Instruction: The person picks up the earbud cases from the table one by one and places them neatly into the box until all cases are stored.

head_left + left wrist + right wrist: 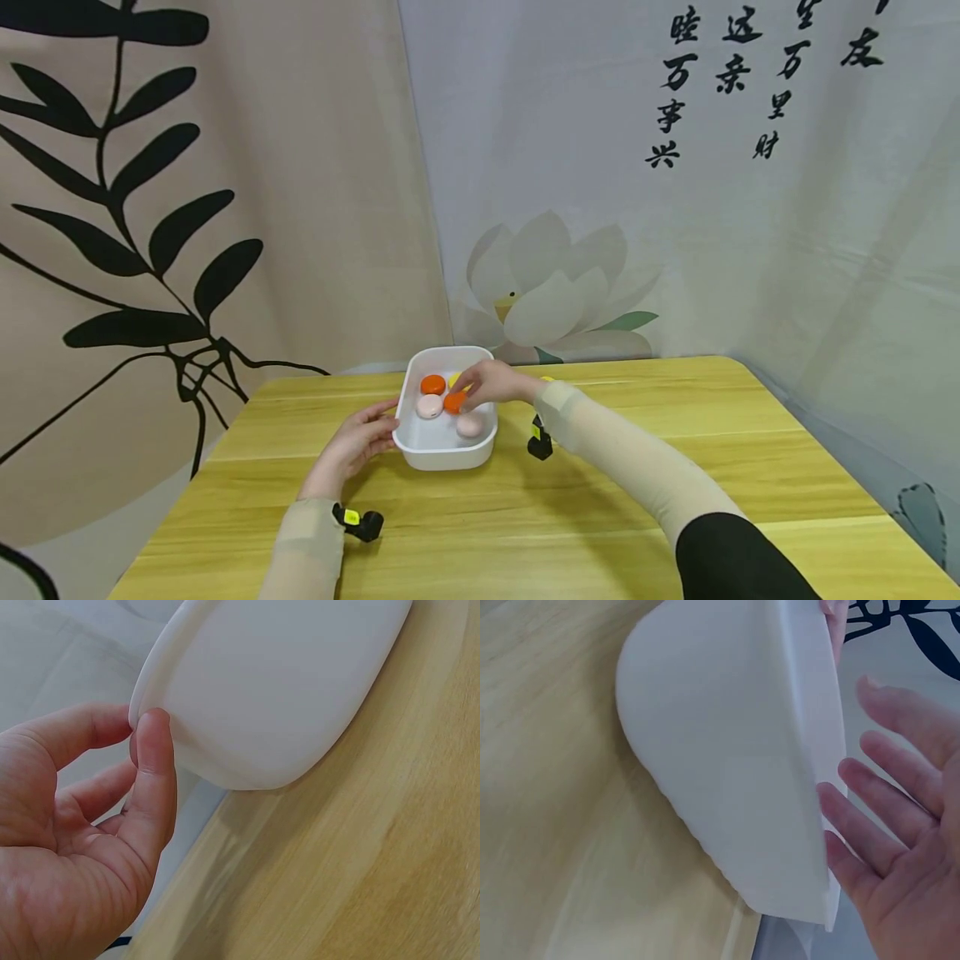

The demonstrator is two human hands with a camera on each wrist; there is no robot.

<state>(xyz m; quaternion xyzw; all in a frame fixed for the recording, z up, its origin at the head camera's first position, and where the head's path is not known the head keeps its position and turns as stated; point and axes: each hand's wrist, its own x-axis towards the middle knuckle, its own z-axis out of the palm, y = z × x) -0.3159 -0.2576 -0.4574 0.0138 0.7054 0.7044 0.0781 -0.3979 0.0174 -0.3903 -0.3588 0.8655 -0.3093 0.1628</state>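
Observation:
A white rectangular tub (442,460) with rounded corners stands on the table. My left hand (365,435) holds its left rim, thumb and fingers at the edge; the left wrist view shows that hand (97,802) against the white wall. Over the tub's right side reaches my right hand (491,383). In the right wrist view its fingers (881,761) are spread, with nothing seen between them. Small rounded pieces lie inside: an orange one (432,384), another orange one (454,402) beside the right fingertips, a pale pink one (430,407), a second pale pink one (470,425), and a partly hidden yellow one (453,379).
The wooden table (600,533) extends to both sides and in front of the tub. Behind its far edge hangs a printed cloth (337,208) with dark leaves, a lotus and writing. Black wrist cameras (539,442) sit on both wrists.

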